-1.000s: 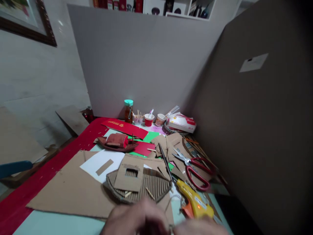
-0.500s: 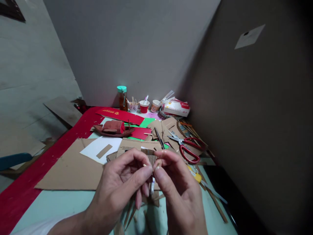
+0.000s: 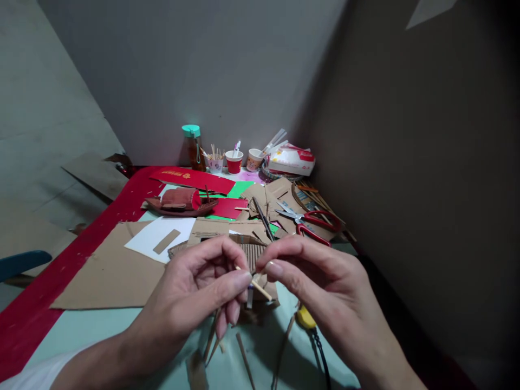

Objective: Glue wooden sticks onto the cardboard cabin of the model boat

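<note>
Head view: left hand (image 3: 199,287) and right hand (image 3: 320,287) were raised over the table (image 3: 101,338), fingers pinched shut on opposite ends of a thin wooden stick (image 3: 255,284). Red-handled scissors (image 3: 312,222) lay at 1 o'clock from the stick; brown cardboard sheet (image 3: 109,276) at 9 o'clock.

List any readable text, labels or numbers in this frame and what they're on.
None can be read.
Red envelope: gold print, too small and blurred.
Red-and-white box: red marks on its side, illegible.
Paper cups: pattern only, no legible text.
White sticker on the cardboard wall: cut off by the frame edge, blank as far as it shows.
</note>
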`<state>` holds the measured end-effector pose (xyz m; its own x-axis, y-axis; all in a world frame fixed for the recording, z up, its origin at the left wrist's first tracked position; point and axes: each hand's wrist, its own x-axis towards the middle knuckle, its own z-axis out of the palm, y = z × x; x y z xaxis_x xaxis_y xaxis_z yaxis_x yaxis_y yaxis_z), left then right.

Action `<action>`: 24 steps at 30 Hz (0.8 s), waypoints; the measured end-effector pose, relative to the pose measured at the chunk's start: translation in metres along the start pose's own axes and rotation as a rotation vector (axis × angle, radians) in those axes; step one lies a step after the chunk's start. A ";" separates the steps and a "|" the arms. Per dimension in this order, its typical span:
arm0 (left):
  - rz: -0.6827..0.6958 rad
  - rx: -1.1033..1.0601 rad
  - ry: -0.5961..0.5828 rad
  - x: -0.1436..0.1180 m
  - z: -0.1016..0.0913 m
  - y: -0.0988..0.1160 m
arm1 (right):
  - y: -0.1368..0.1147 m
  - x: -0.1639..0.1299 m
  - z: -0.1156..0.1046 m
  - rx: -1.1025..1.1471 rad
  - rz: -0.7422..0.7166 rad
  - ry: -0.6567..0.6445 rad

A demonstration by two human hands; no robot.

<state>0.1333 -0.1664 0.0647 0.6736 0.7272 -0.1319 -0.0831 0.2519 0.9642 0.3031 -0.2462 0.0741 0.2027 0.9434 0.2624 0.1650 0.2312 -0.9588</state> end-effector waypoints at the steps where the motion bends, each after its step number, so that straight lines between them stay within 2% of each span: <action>1: -0.002 -0.005 0.011 0.001 0.000 0.000 | 0.002 0.002 0.000 -0.011 0.001 0.012; 6: -0.039 -0.121 -0.072 0.012 -0.001 -0.005 | 0.020 0.011 0.003 -0.020 -0.040 0.077; 11: -0.094 -0.233 -0.072 0.022 -0.003 -0.010 | 0.036 0.018 0.006 -0.168 -0.214 0.115; 16: -0.095 -0.106 0.023 0.026 -0.014 -0.019 | 0.048 0.022 0.007 -0.268 -0.262 0.037; 21: -0.029 0.101 0.002 0.036 -0.036 -0.034 | 0.059 0.025 0.002 -0.407 -0.306 -0.087; 24: -0.051 0.055 0.030 0.041 -0.042 -0.041 | 0.062 0.025 -0.001 -0.458 -0.336 -0.069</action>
<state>0.1339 -0.1202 0.0100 0.6532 0.7336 -0.1874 -0.0080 0.2542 0.9671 0.3198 -0.2084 0.0215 0.0056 0.8529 0.5221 0.6141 0.4091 -0.6749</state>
